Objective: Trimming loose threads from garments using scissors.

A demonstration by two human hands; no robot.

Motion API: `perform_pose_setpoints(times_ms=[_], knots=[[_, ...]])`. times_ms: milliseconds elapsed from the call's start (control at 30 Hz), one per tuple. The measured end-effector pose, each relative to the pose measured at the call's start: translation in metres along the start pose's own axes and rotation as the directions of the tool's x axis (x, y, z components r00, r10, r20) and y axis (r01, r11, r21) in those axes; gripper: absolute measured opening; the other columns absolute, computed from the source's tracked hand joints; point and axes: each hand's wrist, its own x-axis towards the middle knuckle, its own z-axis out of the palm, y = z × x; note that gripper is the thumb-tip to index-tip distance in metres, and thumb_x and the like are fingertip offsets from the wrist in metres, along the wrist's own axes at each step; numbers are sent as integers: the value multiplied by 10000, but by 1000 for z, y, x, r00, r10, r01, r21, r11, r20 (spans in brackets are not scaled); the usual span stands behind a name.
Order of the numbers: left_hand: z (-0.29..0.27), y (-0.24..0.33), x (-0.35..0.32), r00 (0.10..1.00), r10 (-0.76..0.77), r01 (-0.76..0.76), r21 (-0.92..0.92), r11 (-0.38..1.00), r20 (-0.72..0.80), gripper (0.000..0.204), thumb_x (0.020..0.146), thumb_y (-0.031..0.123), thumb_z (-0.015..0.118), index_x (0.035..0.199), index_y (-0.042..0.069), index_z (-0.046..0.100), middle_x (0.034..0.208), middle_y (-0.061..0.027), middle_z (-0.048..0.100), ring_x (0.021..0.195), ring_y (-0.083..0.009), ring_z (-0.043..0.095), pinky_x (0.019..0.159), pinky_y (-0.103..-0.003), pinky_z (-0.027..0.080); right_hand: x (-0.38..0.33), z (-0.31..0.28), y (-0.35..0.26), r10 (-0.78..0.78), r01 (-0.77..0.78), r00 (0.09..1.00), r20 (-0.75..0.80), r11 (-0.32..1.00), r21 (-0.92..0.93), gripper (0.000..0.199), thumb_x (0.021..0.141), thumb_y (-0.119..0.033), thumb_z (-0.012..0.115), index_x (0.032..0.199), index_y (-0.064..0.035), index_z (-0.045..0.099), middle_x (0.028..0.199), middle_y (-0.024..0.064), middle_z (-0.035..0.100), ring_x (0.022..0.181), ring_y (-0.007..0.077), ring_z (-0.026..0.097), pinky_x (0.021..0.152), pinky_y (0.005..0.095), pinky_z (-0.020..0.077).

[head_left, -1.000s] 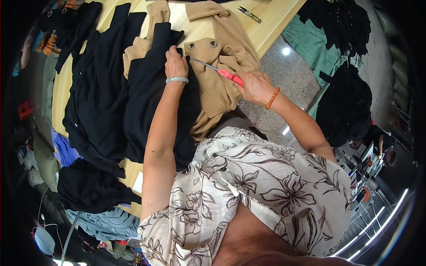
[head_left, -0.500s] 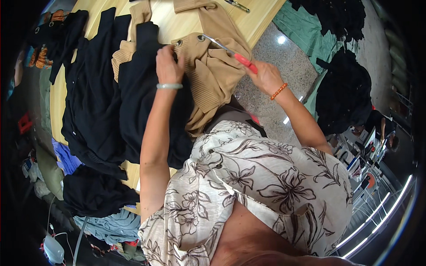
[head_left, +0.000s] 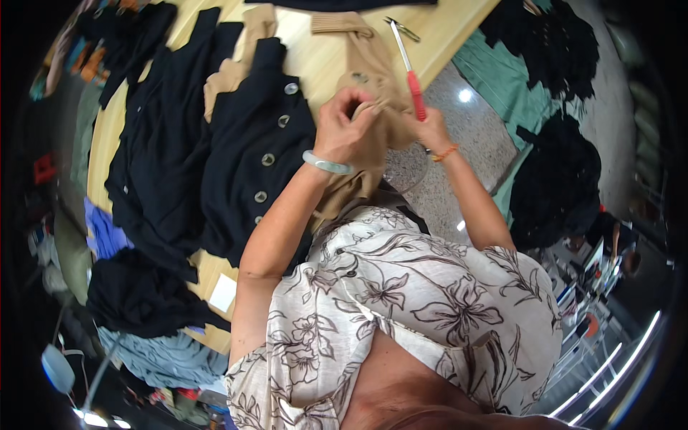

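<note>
My left hand (head_left: pixel 347 123) is closed in a pinch on a tan knit garment (head_left: pixel 373 54) with a ribbed cuff, bunched up in front of me. A round button (head_left: pixel 360 77) shows on the tan knit just beyond my fingers. My right hand (head_left: pixel 428 130), at the right side of the same knit, is closed around a red-handled tool (head_left: pixel 414 89). Its thin metal shaft points away from me; its exact kind cannot be made out. Left of my left hand lies a black knit garment (head_left: pixel 240 143) with a row of large round buttons.
Small snips (head_left: pixel 403 29) lie on the wooden table (head_left: pixel 308 50). More black garments (head_left: pixel 161 136) cover its left part, near a purple cloth (head_left: pixel 107 229) and a white paper (head_left: pixel 223 292). Black clothes (head_left: pixel 555 175) and green cloth (head_left: pixel 494 72) lie on the right. Someone works at far right.
My left hand has moved right, off the black garment's edge, pulling the tan knit up. The tool has swung from slanting at the tan edge to nearly upright. The black garment's buttons now show.
</note>
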Motion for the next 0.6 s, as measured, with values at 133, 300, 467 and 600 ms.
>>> perform_pose_setpoints(times_ms=[133, 300, 467, 600], knots=[[7, 107, 2, 972, 236, -219, -387, 896, -5, 222, 879, 52, 681, 1078, -2, 598, 998, -15, 632, 910, -76, 583, 839, -217, 468, 29, -48, -101, -280, 285, 958, -67, 955, 82, 242, 838, -224, 760, 897, 3, 700, 737, -15, 637, 653, 65, 550, 563, 277, 461], [-14, 213, -2, 852, 491, -484, -626, 612, -179, 309, 936, 113, 621, 1222, 7, 573, 1163, -118, 647, 1068, -161, 619, 1002, -275, 448, 29, -74, -274, -359, 345, 924, 135, 932, 114, 205, 891, -221, 677, 966, -31, 661, 763, 19, 649, 650, 91, 616, 579, 252, 480], [-164, 226, -90, 803, 586, -532, -575, 621, -110, 458, 1001, 250, 393, 1330, -50, 498, 1341, -246, 532, 1242, -351, 533, 1044, -467, 445, 42, 20, -334, -757, 553, 510, 408, 652, 518, 312, 919, -293, 696, 1100, -39, 693, 748, -71, 575, 635, 10, 490, 545, 189, 373], [-180, 188, -144, 309, 481, -567, 247, 786, -821, 467, 1009, 297, 398, 1337, -26, 477, 1362, -184, 518, 1237, -334, 522, 1065, -449, 420, 87, 68, -276, -854, 752, 298, 428, 485, 446, 373, 867, -251, 736, 1127, 10, 676, 875, 46, 679, 804, 78, 592, 848, 300, 489]])
